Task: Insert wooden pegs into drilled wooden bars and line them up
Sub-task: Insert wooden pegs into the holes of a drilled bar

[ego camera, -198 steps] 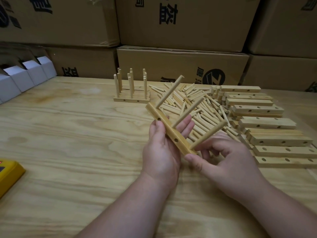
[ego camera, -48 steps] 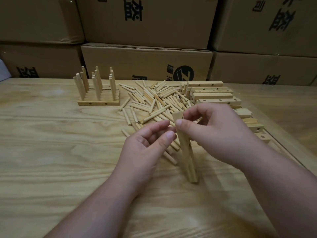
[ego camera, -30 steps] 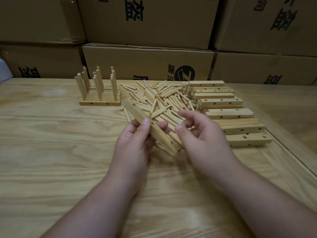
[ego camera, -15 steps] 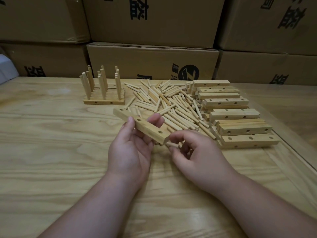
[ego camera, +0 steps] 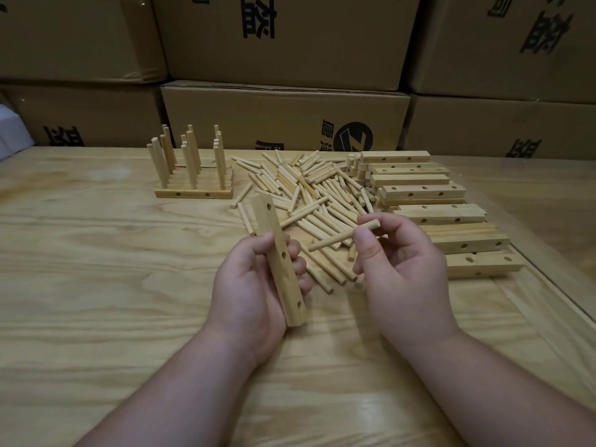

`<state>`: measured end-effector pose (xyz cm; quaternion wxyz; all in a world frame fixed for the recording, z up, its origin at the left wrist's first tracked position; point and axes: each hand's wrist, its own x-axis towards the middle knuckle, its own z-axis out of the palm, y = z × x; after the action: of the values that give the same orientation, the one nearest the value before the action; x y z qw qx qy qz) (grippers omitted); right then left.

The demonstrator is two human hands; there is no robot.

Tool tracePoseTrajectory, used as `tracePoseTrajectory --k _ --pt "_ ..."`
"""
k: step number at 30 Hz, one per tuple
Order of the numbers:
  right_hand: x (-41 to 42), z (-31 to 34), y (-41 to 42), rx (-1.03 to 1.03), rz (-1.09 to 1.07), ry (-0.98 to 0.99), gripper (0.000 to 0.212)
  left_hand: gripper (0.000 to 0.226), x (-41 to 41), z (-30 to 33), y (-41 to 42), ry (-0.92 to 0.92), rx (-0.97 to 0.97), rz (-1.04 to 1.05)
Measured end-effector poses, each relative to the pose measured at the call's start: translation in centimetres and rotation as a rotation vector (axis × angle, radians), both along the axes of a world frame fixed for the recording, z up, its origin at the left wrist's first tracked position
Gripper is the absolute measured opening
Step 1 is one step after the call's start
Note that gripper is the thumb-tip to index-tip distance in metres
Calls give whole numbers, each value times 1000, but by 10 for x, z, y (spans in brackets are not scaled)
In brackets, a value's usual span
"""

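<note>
Held bar (ego camera: 280,258) lengthwise in curled left hand (ego camera: 250,291), three empty holes turned toward right hand (ego camera: 400,269), which pinched peg (ego camera: 343,236) by its far end, free tip aimed at middle hole, probably for insertion.

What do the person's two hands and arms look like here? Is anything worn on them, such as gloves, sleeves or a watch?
Both the left hand and the right hand are bare, without gloves. No ring, watch or wristband shows. Both forearms are uncovered down to the bottom edge of the picture, so no sleeve is visible. The fingernails are short and look unpainted.
</note>
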<state>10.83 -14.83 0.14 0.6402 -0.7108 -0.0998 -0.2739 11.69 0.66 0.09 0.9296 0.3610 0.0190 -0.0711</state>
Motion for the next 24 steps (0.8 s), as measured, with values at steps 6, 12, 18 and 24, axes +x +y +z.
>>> tracePoseTrajectory --k 6,12,18,24 --pt "0 0 1 -27 -44 -62 16 42 1 0 -3 43 53 -25" --pt "5 15 0 2 -73 -83 17 29 -1 2 -5 13 84 0" --pt "-1 26 4 -9 -20 -131 14 31 -2 2 -9 19 186 -35" --pt "-3 22 5 -37 -2 -136 11 32 -3 2 -8 38 184 -32"
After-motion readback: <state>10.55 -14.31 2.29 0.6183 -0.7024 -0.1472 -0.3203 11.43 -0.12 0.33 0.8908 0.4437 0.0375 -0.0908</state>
